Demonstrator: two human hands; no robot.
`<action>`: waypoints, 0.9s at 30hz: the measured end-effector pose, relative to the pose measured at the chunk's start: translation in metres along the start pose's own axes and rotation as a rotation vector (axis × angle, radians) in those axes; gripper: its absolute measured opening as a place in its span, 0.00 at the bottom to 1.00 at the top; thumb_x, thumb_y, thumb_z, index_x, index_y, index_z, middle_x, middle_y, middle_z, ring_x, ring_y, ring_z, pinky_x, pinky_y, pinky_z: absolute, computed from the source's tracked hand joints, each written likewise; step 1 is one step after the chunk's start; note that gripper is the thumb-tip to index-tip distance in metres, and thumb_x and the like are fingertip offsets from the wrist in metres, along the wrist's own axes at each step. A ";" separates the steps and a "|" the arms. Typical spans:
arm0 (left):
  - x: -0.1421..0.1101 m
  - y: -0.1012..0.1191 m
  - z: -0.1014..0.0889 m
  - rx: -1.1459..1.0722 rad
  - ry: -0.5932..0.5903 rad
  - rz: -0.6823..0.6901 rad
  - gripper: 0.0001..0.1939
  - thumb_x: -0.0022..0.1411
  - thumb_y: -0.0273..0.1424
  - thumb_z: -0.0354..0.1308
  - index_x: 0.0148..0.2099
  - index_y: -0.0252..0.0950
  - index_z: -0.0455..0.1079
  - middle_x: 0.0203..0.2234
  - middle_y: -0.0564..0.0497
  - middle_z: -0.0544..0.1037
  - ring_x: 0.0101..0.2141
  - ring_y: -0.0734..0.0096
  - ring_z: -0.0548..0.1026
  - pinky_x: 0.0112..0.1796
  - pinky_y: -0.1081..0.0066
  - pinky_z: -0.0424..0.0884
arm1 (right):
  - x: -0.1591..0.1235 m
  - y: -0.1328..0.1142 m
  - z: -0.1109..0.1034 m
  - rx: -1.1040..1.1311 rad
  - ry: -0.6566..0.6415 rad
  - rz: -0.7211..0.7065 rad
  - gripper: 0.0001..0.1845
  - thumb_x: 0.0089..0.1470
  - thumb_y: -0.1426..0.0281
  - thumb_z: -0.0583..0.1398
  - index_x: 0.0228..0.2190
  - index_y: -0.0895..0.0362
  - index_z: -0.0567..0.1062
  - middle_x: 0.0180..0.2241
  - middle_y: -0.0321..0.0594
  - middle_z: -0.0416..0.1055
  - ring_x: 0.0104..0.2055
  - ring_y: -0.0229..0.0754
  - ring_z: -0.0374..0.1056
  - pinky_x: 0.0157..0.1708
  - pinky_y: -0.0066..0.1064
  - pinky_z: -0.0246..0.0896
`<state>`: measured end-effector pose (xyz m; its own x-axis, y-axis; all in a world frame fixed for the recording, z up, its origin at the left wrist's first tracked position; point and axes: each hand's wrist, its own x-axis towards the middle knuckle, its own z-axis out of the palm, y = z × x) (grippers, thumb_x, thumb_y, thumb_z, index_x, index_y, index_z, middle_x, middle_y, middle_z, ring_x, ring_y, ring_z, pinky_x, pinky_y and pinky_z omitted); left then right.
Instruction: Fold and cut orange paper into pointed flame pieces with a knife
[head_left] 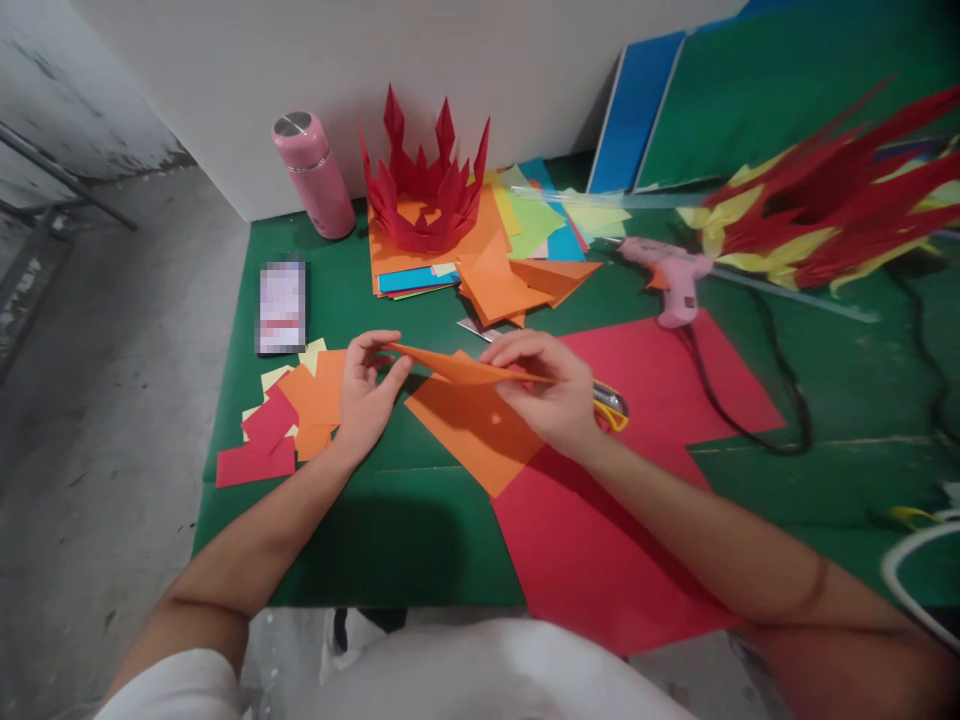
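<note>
Between both hands an orange sheet of paper (457, 366) is held up, tilted and bent, above the table. My left hand (369, 392) pinches its left corner between thumb and fingers. At the other end, my right hand (546, 388) is closed on the right part of the sheet. Below lies another orange paper square (480, 455), partly over a large red sheet (600, 560). A utility knife (610, 400) with a yellow part shows just beside my right hand, partly hidden by it. A metal blade (477, 328) pokes out behind the hands.
A red paper crown (427, 205) stands at the back on coloured sheets, beside a pink bottle (315, 175). A phone (282, 308) and small paper pieces (270, 420) lie left. Folded orange papers (510, 288) lie ahead. Right are a pink glue gun (671, 275) with its cord and red-yellow paper flames (817, 200).
</note>
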<state>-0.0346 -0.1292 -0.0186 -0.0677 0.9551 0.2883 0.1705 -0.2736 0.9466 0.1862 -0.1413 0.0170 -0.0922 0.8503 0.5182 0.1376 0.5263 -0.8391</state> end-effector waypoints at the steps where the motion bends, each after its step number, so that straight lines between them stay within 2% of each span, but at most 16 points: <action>1: 0.001 0.001 -0.001 0.063 -0.009 0.030 0.10 0.63 0.37 0.64 0.45 0.42 0.70 0.46 0.48 0.73 0.48 0.65 0.74 0.45 0.64 0.74 | 0.000 -0.001 -0.002 -0.086 -0.032 -0.146 0.03 0.59 0.66 0.63 0.33 0.51 0.73 0.35 0.40 0.78 0.38 0.44 0.74 0.39 0.39 0.70; 3: 0.003 0.003 -0.002 0.166 -0.038 0.098 0.04 0.64 0.33 0.63 0.40 0.40 0.71 0.45 0.48 0.74 0.47 0.65 0.74 0.45 0.64 0.74 | -0.001 -0.002 -0.006 -0.278 -0.123 -0.421 0.01 0.61 0.68 0.61 0.36 0.51 0.74 0.37 0.41 0.79 0.38 0.43 0.74 0.38 0.39 0.68; 4: 0.003 0.004 -0.002 0.196 -0.062 0.130 0.02 0.64 0.31 0.62 0.38 0.40 0.71 0.43 0.48 0.74 0.45 0.66 0.75 0.44 0.64 0.74 | -0.002 -0.003 -0.006 -0.366 -0.175 -0.537 0.02 0.61 0.70 0.60 0.37 0.51 0.74 0.37 0.41 0.79 0.37 0.43 0.73 0.38 0.38 0.67; 7: 0.004 0.008 -0.002 0.250 -0.124 0.212 0.03 0.66 0.27 0.58 0.39 0.39 0.71 0.39 0.49 0.76 0.42 0.68 0.76 0.42 0.65 0.75 | -0.005 -0.002 -0.005 -0.573 -0.329 -0.728 0.09 0.63 0.77 0.57 0.35 0.52 0.75 0.37 0.38 0.79 0.38 0.40 0.71 0.40 0.35 0.64; 10: 0.003 0.010 -0.003 0.347 -0.148 0.293 0.06 0.68 0.26 0.54 0.40 0.39 0.71 0.39 0.49 0.77 0.42 0.68 0.77 0.43 0.65 0.75 | -0.008 0.002 0.000 -0.676 -0.456 -0.720 0.13 0.64 0.79 0.54 0.35 0.54 0.76 0.36 0.36 0.79 0.39 0.39 0.69 0.41 0.34 0.61; 14: 0.001 0.010 -0.004 0.516 -0.383 0.339 0.06 0.68 0.28 0.54 0.45 0.38 0.72 0.41 0.48 0.81 0.44 0.65 0.79 0.48 0.61 0.75 | -0.009 0.010 0.004 -0.709 -0.594 -0.677 0.15 0.65 0.78 0.51 0.37 0.56 0.77 0.36 0.39 0.78 0.37 0.40 0.67 0.37 0.34 0.59; 16: -0.001 0.010 -0.004 0.626 -0.493 0.347 0.09 0.68 0.30 0.55 0.48 0.38 0.72 0.46 0.46 0.81 0.48 0.62 0.78 0.55 0.55 0.71 | -0.008 0.013 0.002 -0.691 -0.675 -0.686 0.15 0.66 0.77 0.51 0.39 0.56 0.77 0.37 0.40 0.78 0.38 0.40 0.68 0.38 0.34 0.60; 19: -0.001 0.013 -0.003 0.743 -0.596 0.327 0.11 0.69 0.31 0.54 0.51 0.38 0.72 0.53 0.44 0.78 0.55 0.60 0.75 0.64 0.51 0.60 | -0.004 0.016 -0.004 -0.614 -0.763 -0.696 0.13 0.67 0.72 0.52 0.41 0.56 0.77 0.41 0.43 0.78 0.42 0.42 0.70 0.40 0.36 0.62; 23: 0.001 0.018 -0.004 0.780 -0.675 0.284 0.12 0.71 0.31 0.50 0.53 0.38 0.70 0.56 0.44 0.76 0.59 0.61 0.72 0.67 0.49 0.52 | 0.002 0.018 -0.016 -0.554 -0.815 -0.632 0.12 0.66 0.70 0.54 0.43 0.57 0.77 0.46 0.46 0.78 0.46 0.46 0.72 0.44 0.38 0.66; 27: 0.001 0.020 -0.005 0.811 -0.696 0.286 0.13 0.71 0.31 0.49 0.53 0.37 0.70 0.58 0.44 0.74 0.61 0.61 0.70 0.68 0.48 0.49 | 0.004 0.019 -0.024 -0.554 -0.786 -0.595 0.12 0.66 0.71 0.54 0.42 0.57 0.77 0.44 0.46 0.79 0.45 0.46 0.73 0.45 0.39 0.68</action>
<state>-0.0359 -0.1344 0.0011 0.6012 0.7932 0.0966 0.7025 -0.5823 0.4093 0.2122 -0.1283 0.0074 -0.8569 0.3271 0.3984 0.2652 0.9425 -0.2034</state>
